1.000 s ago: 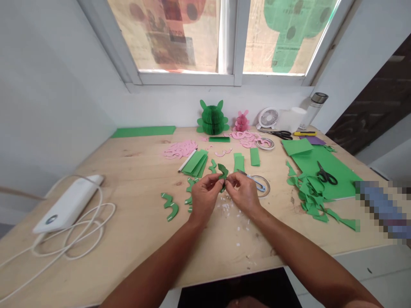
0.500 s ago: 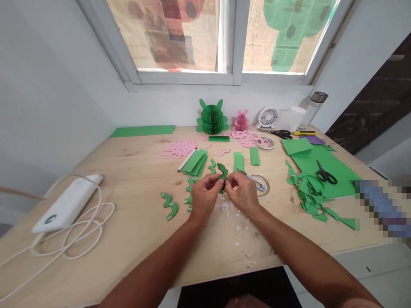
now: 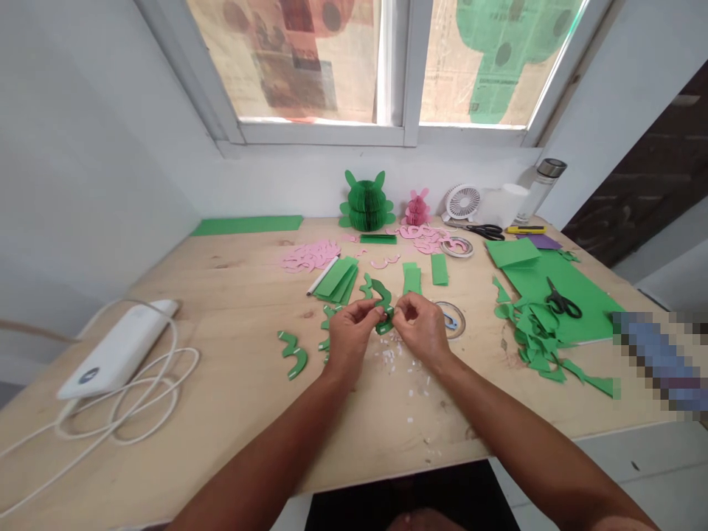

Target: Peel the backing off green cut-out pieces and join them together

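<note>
- We log the left hand (image 3: 349, 335): thumb and index finger pinching a green wavy paper piece (image 3: 386, 298), held up off the table (image 3: 232, 428), roughly mid-width.
- Right hand (image 3: 423, 324): thumb and index finger pressed together at the piece's right edge, other fingers curled in; we can't tell if anything sits between the tips.
- Writing: we see fine print on the papered window panes (image 3: 354, 88), too small for us to read. The white box (image 3: 125, 346) at left has a dark round emblem (image 3: 88, 376); brand not legible to us. Small marks on the clear bottle (image 3: 534, 199), also unreadable.
- Edges: the table's front edge runs below both forearms; the back edge meets the wall under the window.
- Room: bare wood between the white box and the wavy cutouts (image 3: 297, 360), more between the white scraps (image 3: 392, 358) and the front edge.
- Tighter on the right: we have a tape roll (image 3: 464, 324) just beyond the right hand, then green offcuts (image 3: 536, 335) and black scissors (image 3: 564, 304) on a green sheet (image 3: 594, 313).
- Green strips (image 3: 412, 279) lie just past the fingertips.
</note>
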`<state>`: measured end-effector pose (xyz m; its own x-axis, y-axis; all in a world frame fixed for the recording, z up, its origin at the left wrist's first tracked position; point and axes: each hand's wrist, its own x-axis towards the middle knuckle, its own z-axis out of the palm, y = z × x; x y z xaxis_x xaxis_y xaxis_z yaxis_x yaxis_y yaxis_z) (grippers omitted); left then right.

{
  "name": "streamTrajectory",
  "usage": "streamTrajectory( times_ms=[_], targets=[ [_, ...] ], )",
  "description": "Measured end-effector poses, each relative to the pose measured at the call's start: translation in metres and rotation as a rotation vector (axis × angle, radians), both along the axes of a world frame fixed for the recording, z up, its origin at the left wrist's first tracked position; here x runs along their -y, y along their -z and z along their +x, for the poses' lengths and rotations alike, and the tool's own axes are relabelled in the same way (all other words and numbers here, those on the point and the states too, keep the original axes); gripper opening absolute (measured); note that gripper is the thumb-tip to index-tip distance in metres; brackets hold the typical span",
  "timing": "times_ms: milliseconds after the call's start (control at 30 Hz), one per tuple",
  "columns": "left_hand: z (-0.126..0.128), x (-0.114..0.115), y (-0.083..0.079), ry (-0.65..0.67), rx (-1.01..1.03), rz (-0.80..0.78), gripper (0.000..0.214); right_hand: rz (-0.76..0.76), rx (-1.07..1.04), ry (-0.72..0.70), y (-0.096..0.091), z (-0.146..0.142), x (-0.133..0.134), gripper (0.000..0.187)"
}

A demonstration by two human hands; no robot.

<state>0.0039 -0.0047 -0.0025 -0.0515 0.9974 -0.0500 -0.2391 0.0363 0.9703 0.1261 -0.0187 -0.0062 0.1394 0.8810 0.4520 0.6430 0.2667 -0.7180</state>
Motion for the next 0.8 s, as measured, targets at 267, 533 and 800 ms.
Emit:
streamTrajectory(
  times_ms=[267,533,800],
  targets=[
    [0.0003,-0.0015,0.0011,-0.002,0.058,-0.015,0.022,0.148,0.179,-0.041,0.0002,-0.0017,0.0038,0.005],
    [0.0013,0.0003,0.0022,-0.01,0.016,0.033,0.019,0.217,0.27,-0.028,-0.0003,-0.0008,0.0041,0.007],
    [-0.0002,-0.0012,0.0045,-0.001,-0.029,0.043,0.021,0.235,0.303,-0.019,0.0004,-0.0008,0.0029,0.009]
  ],
)
